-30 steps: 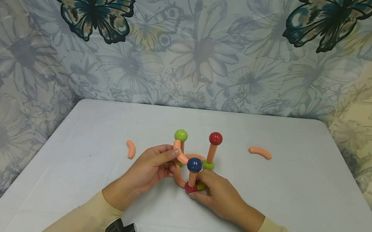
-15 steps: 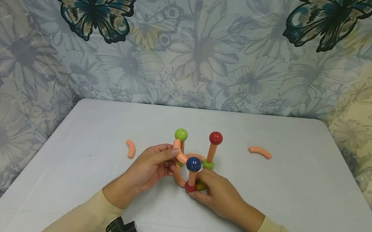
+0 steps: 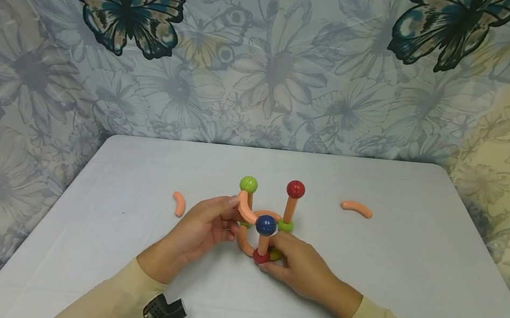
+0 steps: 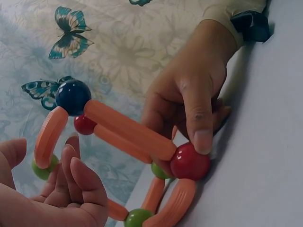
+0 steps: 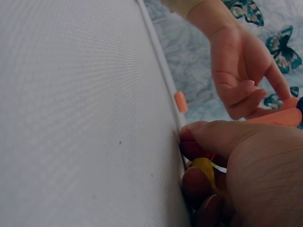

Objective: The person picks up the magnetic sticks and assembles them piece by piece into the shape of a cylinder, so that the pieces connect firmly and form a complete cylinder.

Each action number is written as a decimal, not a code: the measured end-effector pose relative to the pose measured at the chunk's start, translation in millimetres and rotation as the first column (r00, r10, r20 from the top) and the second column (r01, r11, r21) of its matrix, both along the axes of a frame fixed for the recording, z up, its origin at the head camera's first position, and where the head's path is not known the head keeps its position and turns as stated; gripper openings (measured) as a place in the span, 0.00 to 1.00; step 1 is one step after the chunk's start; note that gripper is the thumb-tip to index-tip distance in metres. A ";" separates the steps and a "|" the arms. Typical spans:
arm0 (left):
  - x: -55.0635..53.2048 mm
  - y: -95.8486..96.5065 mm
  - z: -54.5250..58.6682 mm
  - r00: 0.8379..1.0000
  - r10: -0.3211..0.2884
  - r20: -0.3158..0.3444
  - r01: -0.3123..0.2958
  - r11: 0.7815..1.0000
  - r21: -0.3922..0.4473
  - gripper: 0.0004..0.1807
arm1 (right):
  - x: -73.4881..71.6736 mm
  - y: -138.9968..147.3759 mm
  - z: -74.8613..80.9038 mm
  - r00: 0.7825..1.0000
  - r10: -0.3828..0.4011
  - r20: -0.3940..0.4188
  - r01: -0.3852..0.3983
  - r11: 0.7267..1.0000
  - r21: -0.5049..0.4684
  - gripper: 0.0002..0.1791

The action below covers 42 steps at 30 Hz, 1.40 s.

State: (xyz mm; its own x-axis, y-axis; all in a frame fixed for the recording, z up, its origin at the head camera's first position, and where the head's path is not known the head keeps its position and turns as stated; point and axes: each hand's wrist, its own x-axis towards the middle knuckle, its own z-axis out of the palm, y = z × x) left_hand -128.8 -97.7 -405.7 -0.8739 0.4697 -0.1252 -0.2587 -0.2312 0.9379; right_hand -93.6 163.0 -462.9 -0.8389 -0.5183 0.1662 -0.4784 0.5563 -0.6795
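Note:
A toy frame of coloured balls and orange sticks stands on the table. My right hand (image 3: 300, 268) grips its lower red ball (image 4: 190, 161) at the near corner, thumb on the ball; a yellow ball (image 5: 203, 168) sits by its fingers. A straight stick (image 4: 130, 128) joins that red ball to the blue ball (image 3: 266, 225) above. From the blue ball a curved stick (image 3: 246, 208) reaches to the upper green ball (image 3: 248, 184). My left hand (image 3: 206, 228) is beside this curved stick, thumb and fingers spread apart with nothing pinched between them.
An upper red ball (image 3: 296, 189) tops another upright stick at the back right of the frame. Loose curved sticks lie on the white table (image 3: 137, 164): a left one (image 3: 179, 204) and a right one (image 3: 356, 209). Behind the table hangs a butterfly-patterned cloth (image 3: 276, 75).
My left hand has let go of the curved stick and drawn slightly left, its thumb lifting off. The curved stick stays bridging the blue and green balls. My right hand has kept its grip.

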 end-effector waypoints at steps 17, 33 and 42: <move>-48.4 -98.0 -0.4 0.935 0.354 0.012 -0.349 0.927 -0.136 0.30 | 0.2 -1.0 1.0 1.000 0.015 0.006 -0.015 1.000 -0.012 0.17; -69.8 -146.9 -45.8 0.968 0.249 -0.013 -0.243 0.930 -0.276 0.28 | -1.5 4.1 2.2 0.997 0.011 0.074 -0.009 0.999 -0.031 0.18; -69.7 -153.5 -52.8 0.977 0.042 -0.209 -0.153 0.819 -0.554 0.26 | -6.4 16.9 10.2 0.994 0.041 0.103 -0.034 0.997 -0.073 0.25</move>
State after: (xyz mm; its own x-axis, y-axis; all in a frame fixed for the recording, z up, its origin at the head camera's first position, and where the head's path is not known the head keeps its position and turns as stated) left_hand -198.5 -251.2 -458.4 -0.9443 0.2762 -0.1788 -0.0789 0.3373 0.9381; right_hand -100.0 179.9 -452.7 -0.8337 -0.5398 0.1165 -0.4226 0.4880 -0.7637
